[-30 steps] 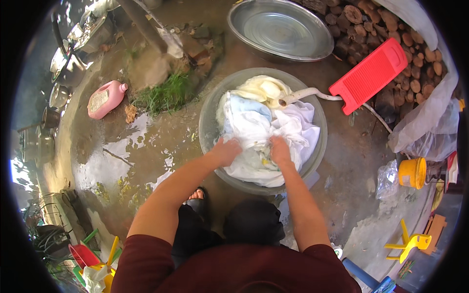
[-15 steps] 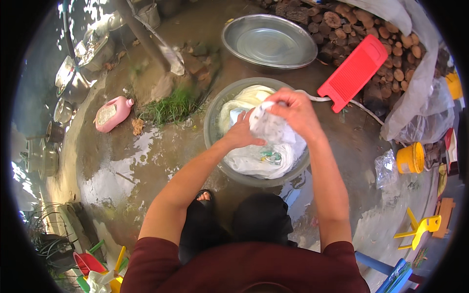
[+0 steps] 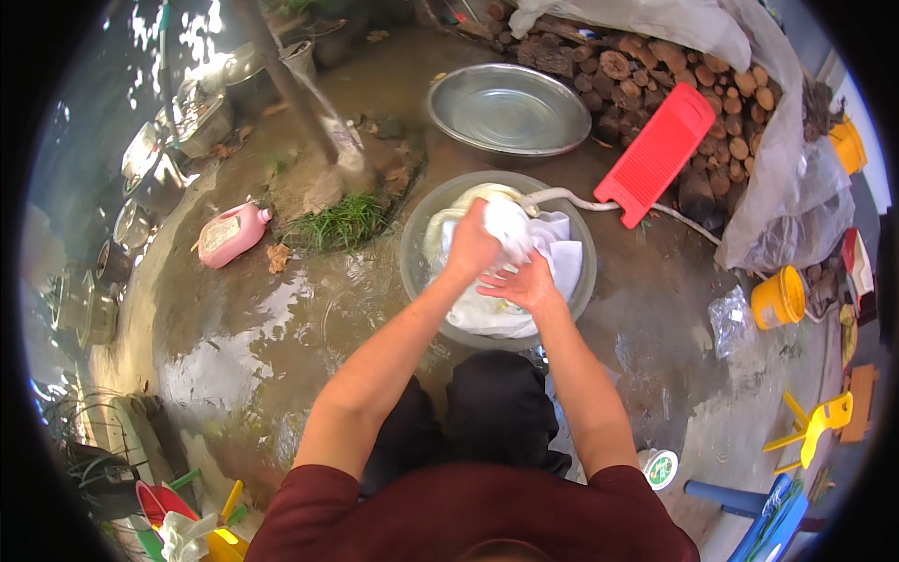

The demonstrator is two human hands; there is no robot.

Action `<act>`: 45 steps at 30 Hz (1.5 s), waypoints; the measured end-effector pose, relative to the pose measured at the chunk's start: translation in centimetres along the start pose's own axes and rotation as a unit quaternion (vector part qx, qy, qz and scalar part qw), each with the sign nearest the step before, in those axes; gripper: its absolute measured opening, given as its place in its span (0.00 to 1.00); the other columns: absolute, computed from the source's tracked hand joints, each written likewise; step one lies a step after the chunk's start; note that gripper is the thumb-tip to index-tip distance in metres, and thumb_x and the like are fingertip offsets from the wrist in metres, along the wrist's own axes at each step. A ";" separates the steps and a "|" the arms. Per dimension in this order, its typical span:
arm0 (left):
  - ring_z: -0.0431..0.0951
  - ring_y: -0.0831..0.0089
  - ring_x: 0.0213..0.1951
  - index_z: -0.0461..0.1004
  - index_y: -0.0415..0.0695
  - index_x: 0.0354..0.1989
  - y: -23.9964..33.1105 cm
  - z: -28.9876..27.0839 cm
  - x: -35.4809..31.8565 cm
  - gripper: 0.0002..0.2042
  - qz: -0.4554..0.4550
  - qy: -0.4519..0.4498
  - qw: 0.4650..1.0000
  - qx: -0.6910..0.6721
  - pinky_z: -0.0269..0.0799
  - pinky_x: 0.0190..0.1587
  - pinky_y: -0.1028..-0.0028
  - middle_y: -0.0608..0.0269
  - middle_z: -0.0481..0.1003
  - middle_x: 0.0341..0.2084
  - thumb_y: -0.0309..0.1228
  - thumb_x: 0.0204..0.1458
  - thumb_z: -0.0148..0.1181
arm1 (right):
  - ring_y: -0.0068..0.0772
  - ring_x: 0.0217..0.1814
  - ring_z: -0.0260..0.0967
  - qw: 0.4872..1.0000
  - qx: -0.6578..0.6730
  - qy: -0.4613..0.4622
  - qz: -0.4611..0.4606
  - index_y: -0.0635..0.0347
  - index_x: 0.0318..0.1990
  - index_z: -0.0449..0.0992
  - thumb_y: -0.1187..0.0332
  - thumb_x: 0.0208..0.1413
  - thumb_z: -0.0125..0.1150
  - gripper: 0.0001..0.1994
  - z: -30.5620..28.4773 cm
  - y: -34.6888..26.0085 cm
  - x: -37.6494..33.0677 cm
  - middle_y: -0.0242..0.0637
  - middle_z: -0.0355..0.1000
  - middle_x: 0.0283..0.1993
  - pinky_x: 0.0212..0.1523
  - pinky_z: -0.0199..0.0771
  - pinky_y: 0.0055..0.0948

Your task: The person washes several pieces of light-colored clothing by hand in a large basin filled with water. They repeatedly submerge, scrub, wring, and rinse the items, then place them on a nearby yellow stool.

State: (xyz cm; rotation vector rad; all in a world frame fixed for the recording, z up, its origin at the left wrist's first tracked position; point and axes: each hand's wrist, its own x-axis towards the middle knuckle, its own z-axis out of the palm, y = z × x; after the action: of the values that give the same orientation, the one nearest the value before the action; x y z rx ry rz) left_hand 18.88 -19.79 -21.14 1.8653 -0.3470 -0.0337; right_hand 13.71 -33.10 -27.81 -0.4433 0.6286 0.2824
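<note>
White cloth (image 3: 507,230) bunched over the grey tub (image 3: 411,262) on wet ground (image 3: 646,309)

Near the centre of the frame, your left grip (image 3: 474,245) is closed around the bunched white cloth. Your right grip (image 3: 526,282) is just below it, palm turned up, fingers spread; you cannot tell from here whether it touches the cloth. Beneath both, white and pale yellow laundry (image 3: 567,260) fills the tub.

The ground around you is brown and wet, with bright reflections left of centre, and turns paler and drier toward the lower right. At upper centre, just beyond the tub, you have a wide metal basin (image 3: 510,110). A pale hose (image 3: 588,203) runs rightward from the tub, passing under the red washboard (image 3: 655,155) that slants before stacked logs (image 3: 740,150) at upper right. Plastic sheeting (image 3: 785,192) drapes beside the logs.

Left of centre, a pink jug (image 3: 234,234) lies near a grass tuft (image 3: 340,223); pots (image 3: 204,129) line the upper left edge. Toward the right edge you have a yellow bucket (image 3: 778,298) beside a crumpled clear bag (image 3: 733,321), and lower down a yellow chair (image 3: 818,423).
</note>
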 end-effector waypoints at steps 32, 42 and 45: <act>0.79 0.64 0.40 0.74 0.31 0.45 -2.2 -7.2 2.1 0.18 -0.144 -0.068 0.987 0.038 0.72 0.42 0.67 0.48 0.77 0.38 0.25 0.44 0.53 | 0.31 0.34 0.70 0.900 -0.340 -0.105 -0.252 0.58 0.39 0.73 0.61 0.55 0.60 0.11 5.9 -2.5 0.7 0.34 0.73 0.35 0.34 0.70 0.30; 0.75 0.71 0.38 0.70 0.38 0.42 -0.7 -20.2 -3.6 0.17 -0.085 0.039 0.991 -0.093 0.70 0.42 0.72 0.57 0.76 0.34 0.22 0.40 0.60 | 0.22 0.43 0.69 0.771 -0.551 -0.133 -0.291 0.54 0.39 0.71 0.62 0.55 0.62 0.10 14.1 1.4 -1.3 0.28 0.71 0.40 0.36 0.75 0.25; 0.73 0.75 0.38 0.69 0.40 0.42 -1.0 -25.7 -6.8 0.18 -0.089 0.030 0.995 -0.031 0.67 0.43 0.75 0.62 0.75 0.32 0.21 0.39 0.61 | 0.29 0.41 0.72 0.803 -0.489 -0.214 -0.266 0.57 0.41 0.68 0.63 0.57 0.59 0.11 19.1 4.7 -2.9 0.35 0.72 0.39 0.38 0.75 0.32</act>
State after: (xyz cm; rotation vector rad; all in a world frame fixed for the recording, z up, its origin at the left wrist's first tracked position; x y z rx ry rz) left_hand 17.67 5.99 -14.87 1.8270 -0.1363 -0.1086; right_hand 19.20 -20.21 -13.69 -1.4805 -0.1666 0.1355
